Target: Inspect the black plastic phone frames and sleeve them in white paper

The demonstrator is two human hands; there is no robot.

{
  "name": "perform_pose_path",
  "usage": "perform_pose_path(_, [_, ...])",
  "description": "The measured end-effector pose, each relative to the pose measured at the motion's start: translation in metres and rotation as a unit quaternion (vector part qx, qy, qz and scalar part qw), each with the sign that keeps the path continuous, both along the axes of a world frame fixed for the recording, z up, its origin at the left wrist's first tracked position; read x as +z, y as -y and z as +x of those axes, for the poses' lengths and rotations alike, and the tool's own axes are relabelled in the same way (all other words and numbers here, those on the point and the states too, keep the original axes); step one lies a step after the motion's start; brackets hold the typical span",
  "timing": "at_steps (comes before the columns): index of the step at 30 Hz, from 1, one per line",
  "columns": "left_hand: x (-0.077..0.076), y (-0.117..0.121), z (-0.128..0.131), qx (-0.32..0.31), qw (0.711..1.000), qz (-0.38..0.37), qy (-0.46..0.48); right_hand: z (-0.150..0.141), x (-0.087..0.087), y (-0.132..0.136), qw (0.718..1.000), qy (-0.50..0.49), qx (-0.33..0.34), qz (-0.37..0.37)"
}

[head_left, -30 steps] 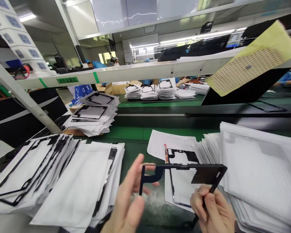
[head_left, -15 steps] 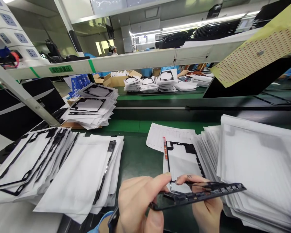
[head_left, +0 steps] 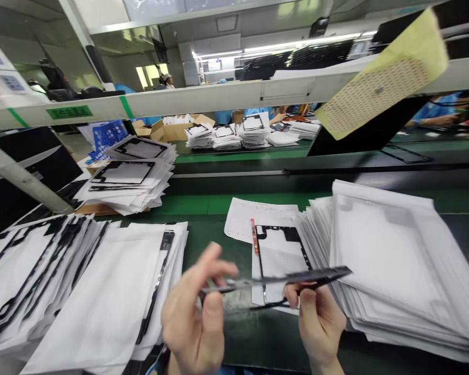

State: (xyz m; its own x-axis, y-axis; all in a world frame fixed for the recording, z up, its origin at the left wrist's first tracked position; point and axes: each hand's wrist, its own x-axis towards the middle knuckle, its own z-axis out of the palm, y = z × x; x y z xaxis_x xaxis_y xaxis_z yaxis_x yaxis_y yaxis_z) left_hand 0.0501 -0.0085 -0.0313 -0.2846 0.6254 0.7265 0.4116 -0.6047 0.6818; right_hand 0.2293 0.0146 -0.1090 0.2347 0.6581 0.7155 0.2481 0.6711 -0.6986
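Note:
Both my hands hold a thin black frame (head_left: pixel 281 279) edge-on above the green bench. My left hand (head_left: pixel 195 317) pinches its left end between thumb and fingers, one finger stretched upward. At the frame's right end, my right hand (head_left: pixel 318 325) grips it from below with closed fingers. Just beyond the held frame another black frame (head_left: pixel 278 249) lies flat on a white sheet, with a red pen (head_left: pixel 253 237) beside it.
A tall fanned stack of white sheets (head_left: pixel 394 265) fills the right. White sheets with black frames (head_left: pixel 74 281) cover the left, with another pile (head_left: pixel 127 179) behind. A conveyor belt (head_left: pixel 336 179) runs across, a yellow dotted sheet (head_left: pixel 379 80) hangs above, and other workers sit far back.
The frame has turned from facing me to nearly edge-on and flat. My left hand shifted left along it and my view swung slightly right.

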Motion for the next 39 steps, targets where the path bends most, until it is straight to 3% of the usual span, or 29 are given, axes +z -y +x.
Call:
perform_pose_path(3, [-0.004,-0.014,-0.006,0.098,0.983,0.083,-0.13,0.008,0.018,0.0,0.995,0.082,-0.017,0.063])
perform_pose_path(6, [0.002,-0.011,-0.005,0.003,0.975,0.073,-0.209,0.01,0.04,0.002,0.977,0.181,-0.017,0.112])
perform_pose_path(9, [0.008,-0.001,0.0,-0.049,0.982,0.048,-0.178,0.008,0.054,0.008,0.946,0.275,-0.047,0.164])
perform_pose_path(13, [0.011,0.004,0.006,-0.014,0.985,0.076,-0.157,0.007,0.057,0.017,0.932,0.309,-0.042,0.186])
perform_pose_path(21, [0.012,0.006,0.014,0.032,0.988,0.099,-0.111,0.008,0.057,0.023,0.938,0.294,-0.024,0.183])
perform_pose_path(26, [0.021,0.003,0.015,0.041,0.979,0.125,-0.155,0.004,0.06,0.023,0.938,0.291,-0.028,0.185])
perform_pose_path(30, [0.015,-0.012,0.002,0.019,0.987,0.142,-0.079,0.012,0.065,0.011,0.942,0.293,-0.015,0.16])
perform_pose_path(34, [-0.001,-0.037,-0.021,0.067,0.976,0.139,0.153,0.032,0.063,0.003,0.975,0.194,-0.026,0.107])
perform_pose_path(36, [-0.007,-0.046,-0.032,0.076,0.962,0.118,0.236,0.038,0.06,0.006,0.99,0.097,0.015,0.097])
perform_pose_path(39, [-0.013,-0.054,-0.043,0.045,0.957,0.047,0.284,0.035,0.058,0.016,0.989,0.014,0.102,0.106])
